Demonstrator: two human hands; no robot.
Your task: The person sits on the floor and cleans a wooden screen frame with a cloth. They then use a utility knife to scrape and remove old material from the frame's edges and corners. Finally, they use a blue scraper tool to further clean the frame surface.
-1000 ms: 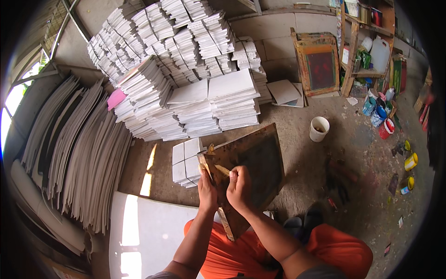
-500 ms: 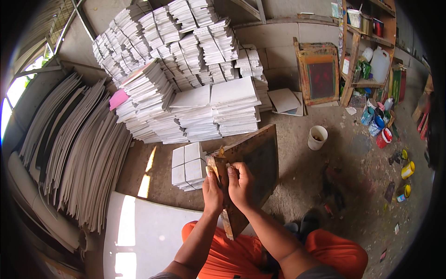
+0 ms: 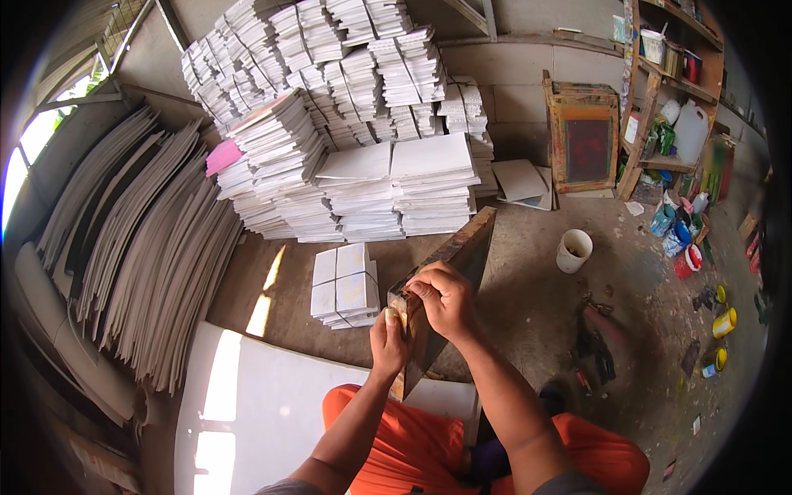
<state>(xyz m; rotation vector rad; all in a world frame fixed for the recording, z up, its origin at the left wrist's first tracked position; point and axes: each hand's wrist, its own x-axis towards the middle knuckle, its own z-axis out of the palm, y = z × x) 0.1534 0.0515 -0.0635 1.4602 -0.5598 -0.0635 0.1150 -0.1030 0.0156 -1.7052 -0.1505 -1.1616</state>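
Observation:
Between my hands a wooden screen-printing frame (image 3: 469, 237) stands tilted on its edge, its dark mesh side turned right. My left hand (image 3: 389, 345) closes on its near corner, thumb lying along the worn, stained wood. My right hand (image 3: 450, 305) is bent over the top edge close to that corner, thumb and fingers pinched together. What lies in that pinch is hidden by the fingers. Just left of the frame, a strapped bundle of white sheets (image 3: 340, 280) sits on the floor.
Tall stacks of strapped white board (image 3: 355, 186) fill the back. Curved sheets (image 3: 157, 256) lean at left, beside a white board (image 3: 272, 371) on the floor. A white bucket (image 3: 574, 251), another screen frame (image 3: 584, 136), a shelf (image 3: 672, 82) and several paint pots (image 3: 687, 262) stand to the right.
My right hand has moved up and over the frame's top edge near the corner. The frame has turned to show more of its edge and less mesh. The view has shifted slightly.

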